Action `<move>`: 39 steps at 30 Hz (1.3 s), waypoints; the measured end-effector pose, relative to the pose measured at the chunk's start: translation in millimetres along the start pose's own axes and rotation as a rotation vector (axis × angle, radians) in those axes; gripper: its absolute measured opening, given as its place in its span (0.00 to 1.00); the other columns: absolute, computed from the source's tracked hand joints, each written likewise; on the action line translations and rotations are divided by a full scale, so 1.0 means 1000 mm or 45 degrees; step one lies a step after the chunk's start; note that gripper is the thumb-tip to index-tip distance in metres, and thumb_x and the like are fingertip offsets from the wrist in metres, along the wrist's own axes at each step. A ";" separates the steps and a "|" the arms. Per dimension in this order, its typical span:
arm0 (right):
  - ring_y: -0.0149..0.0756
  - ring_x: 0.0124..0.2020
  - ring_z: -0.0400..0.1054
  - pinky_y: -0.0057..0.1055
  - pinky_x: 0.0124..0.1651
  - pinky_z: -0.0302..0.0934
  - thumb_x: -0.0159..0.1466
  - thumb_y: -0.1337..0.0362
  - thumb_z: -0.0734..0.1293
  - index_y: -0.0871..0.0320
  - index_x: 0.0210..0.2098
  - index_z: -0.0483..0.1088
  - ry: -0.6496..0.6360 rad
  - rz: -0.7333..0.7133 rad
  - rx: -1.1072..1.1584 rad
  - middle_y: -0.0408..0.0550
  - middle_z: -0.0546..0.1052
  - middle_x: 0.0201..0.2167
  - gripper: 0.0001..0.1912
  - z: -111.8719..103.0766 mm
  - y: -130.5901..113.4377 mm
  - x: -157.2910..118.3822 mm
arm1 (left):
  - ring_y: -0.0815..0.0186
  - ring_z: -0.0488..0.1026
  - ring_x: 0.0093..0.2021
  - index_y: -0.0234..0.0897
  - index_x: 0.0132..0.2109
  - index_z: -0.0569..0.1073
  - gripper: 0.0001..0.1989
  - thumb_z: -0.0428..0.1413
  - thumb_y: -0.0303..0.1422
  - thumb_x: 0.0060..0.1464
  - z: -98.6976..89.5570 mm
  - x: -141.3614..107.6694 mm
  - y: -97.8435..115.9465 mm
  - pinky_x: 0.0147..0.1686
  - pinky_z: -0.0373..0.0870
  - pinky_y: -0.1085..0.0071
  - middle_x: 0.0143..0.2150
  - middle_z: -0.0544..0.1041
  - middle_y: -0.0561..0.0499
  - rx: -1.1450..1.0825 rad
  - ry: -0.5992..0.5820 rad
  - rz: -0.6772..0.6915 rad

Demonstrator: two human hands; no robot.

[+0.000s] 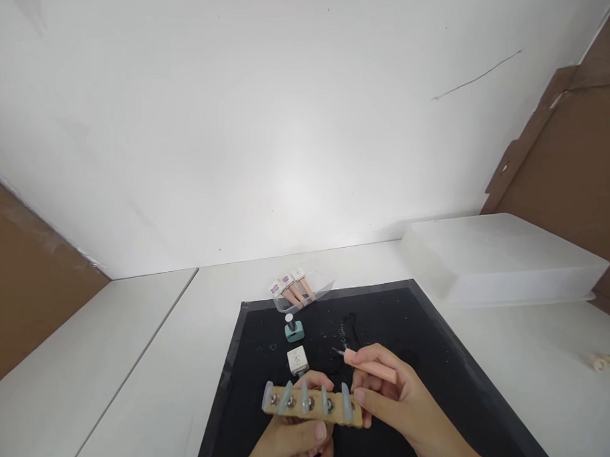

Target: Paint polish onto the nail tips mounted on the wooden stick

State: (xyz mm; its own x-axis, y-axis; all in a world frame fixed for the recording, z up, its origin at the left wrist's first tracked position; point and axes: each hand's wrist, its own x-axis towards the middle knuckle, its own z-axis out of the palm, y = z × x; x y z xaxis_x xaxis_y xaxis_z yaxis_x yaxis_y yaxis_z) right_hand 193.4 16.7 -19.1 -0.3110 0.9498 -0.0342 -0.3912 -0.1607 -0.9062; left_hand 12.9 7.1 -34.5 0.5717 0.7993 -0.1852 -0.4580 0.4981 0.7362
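Note:
My left hand [295,442] is closed around a wooden-coloured nail tip stand [318,404], thumb in front and fingers behind. Several pale, translucent nail tips [305,396] stand on it in a row beside round metal studs. Between the fingers of my right hand [391,392] is a nail polish brush [372,367] with a peach handle, its dark tip pointing left. The right thumb and lower fingers also touch the stand's right end. Just behind the stand stands a white-topped bottle [297,361], its lower part partly hidden. A teal nail polish bottle [294,331] with a grey cap is farther back.
A clear plastic tray [319,284] with several peach-handled bottles sits at the back edge of the black mat [382,312]. To the right is a large white box [506,261]. Small cream-coloured pieces [606,361] lie at the far right of the white table [160,367].

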 end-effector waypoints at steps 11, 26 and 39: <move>0.27 0.21 0.65 0.25 0.24 0.64 0.53 0.60 0.73 0.57 0.38 0.69 -0.087 -0.016 0.024 0.40 0.70 0.24 0.15 0.001 0.005 0.000 | 0.80 0.59 0.20 0.38 0.39 0.71 0.16 0.64 0.34 0.41 0.009 0.001 0.006 0.24 0.63 0.78 0.27 0.73 0.54 0.112 -0.057 -0.074; 0.33 0.26 0.66 0.25 0.22 0.63 0.58 0.52 0.67 0.56 0.34 0.70 0.048 -0.074 -0.216 0.44 0.68 0.26 0.14 0.006 -0.012 -0.003 | 0.76 0.62 0.20 0.34 0.33 0.73 0.15 0.65 0.37 0.38 0.017 0.003 0.008 0.17 0.64 0.79 0.23 0.70 0.54 0.328 0.147 0.019; 0.34 0.23 0.57 0.30 0.28 0.55 0.64 0.54 0.61 0.53 0.24 0.73 0.019 -0.595 -0.524 0.40 0.61 0.18 0.17 0.008 -0.029 -0.016 | 0.77 0.58 0.17 0.34 0.31 0.70 0.18 0.63 0.43 0.37 0.023 0.004 0.009 0.16 0.63 0.78 0.20 0.66 0.58 0.548 0.260 0.027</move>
State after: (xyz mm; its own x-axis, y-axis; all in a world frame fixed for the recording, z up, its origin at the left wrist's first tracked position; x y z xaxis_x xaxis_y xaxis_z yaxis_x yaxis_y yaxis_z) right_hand 202.4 4.2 10.8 -0.1741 0.8991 0.4018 -0.1162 0.3864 -0.9150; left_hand 26.5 7.1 -13.3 0.3998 0.8790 -0.2599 -0.1197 0.3312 0.9360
